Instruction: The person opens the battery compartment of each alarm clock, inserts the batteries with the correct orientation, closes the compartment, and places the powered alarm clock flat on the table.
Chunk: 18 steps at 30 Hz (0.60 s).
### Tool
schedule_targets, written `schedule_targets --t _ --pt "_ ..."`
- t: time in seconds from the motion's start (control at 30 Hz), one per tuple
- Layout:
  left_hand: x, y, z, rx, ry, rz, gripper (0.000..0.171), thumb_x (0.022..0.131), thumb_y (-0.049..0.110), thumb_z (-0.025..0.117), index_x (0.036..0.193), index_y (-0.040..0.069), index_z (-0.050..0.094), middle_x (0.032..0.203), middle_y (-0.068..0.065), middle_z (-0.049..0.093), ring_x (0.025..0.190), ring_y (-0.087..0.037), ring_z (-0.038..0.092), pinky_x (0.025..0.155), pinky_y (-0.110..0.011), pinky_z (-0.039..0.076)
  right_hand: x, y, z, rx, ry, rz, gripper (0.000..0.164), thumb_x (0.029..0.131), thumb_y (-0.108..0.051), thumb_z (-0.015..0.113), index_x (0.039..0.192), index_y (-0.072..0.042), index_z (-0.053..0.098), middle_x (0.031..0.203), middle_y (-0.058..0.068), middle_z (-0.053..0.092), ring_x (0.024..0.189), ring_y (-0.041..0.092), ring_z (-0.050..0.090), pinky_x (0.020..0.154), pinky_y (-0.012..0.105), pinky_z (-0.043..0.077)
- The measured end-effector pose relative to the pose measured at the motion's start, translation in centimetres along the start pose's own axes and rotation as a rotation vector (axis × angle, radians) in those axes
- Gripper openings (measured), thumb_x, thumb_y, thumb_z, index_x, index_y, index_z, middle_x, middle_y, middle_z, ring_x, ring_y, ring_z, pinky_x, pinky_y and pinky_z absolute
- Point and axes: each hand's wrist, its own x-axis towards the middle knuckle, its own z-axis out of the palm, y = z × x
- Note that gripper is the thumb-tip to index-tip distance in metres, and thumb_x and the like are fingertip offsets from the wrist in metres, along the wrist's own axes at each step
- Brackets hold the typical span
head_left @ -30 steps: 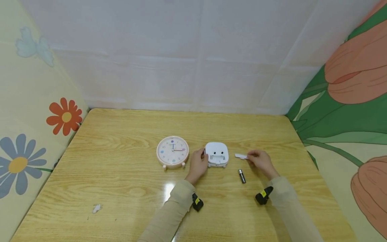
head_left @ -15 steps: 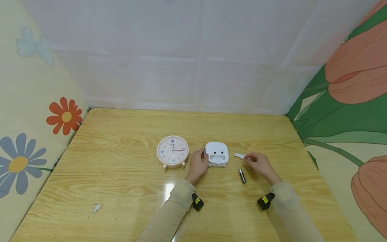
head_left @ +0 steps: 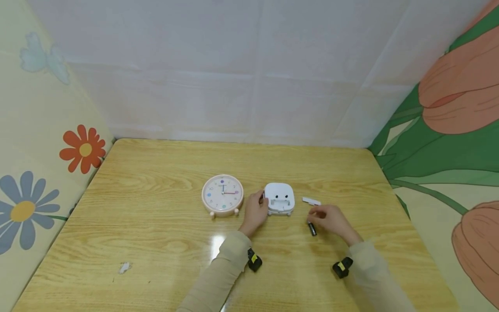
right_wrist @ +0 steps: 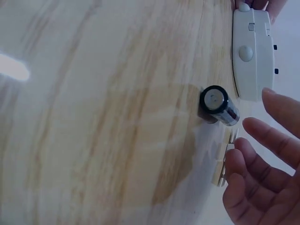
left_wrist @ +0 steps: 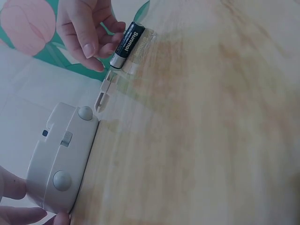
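Note:
A small white clock (head_left: 279, 190) lies back side up on the table, its battery compartment uncovered and two dark knobs above it. My left hand (head_left: 255, 213) holds the clock by its left side, thumb on top, as the left wrist view shows. Right of the clock lies a dark AA battery (head_left: 312, 230) with silver at one end. My right hand (head_left: 331, 220) hovers over the battery's far end. In the right wrist view its fingers are loosely bent around air, with the battery (right_wrist: 221, 106) just beyond the fingertips. The thin white battery cover (head_left: 311, 201) lies behind that hand.
A round pink clock (head_left: 222, 195) with a numbered dial stands left of my left hand. The wooden table (head_left: 163, 242) meets a white cloth backdrop (head_left: 195, 78) at the back. A pale worn patch (head_left: 124, 268) marks the table's front left.
My right hand has let go of the battery cover, leaving it on the table, and has moved toward me and left over the battery. My left hand and the white clock have stayed put.

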Motion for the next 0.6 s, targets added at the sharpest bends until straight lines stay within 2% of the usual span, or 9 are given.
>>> schedule_targets --t 0.3,0.6 --pt "-0.06 0.07 -0.02 -0.003 0.009 0.016 0.034 0.089 0.007 0.051 0.118 -0.010 0.054 0.099 -0.020 0.058 0.091 -0.027 0.053 0.081 -0.038 0.045 -0.38 -0.26 0.37 -0.030 -0.037 -0.053 0.018 0.078 -0.021 0.071 0.086 -0.005 0.068 0.069 -0.005 0.056 0.062 0.008 0.046 0.055 0.024 0.040" --pt "-0.17 0.03 0.00 -0.011 0.014 0.024 0.034 0.088 0.006 0.052 0.118 -0.011 0.053 0.100 -0.021 0.057 0.092 -0.028 0.054 0.081 -0.038 0.045 -0.36 -0.43 0.86 -0.086 -0.047 -0.044 0.020 0.077 -0.020 0.071 0.088 -0.004 0.067 0.066 -0.005 0.053 0.058 0.008 0.044 0.053 0.025 0.038"
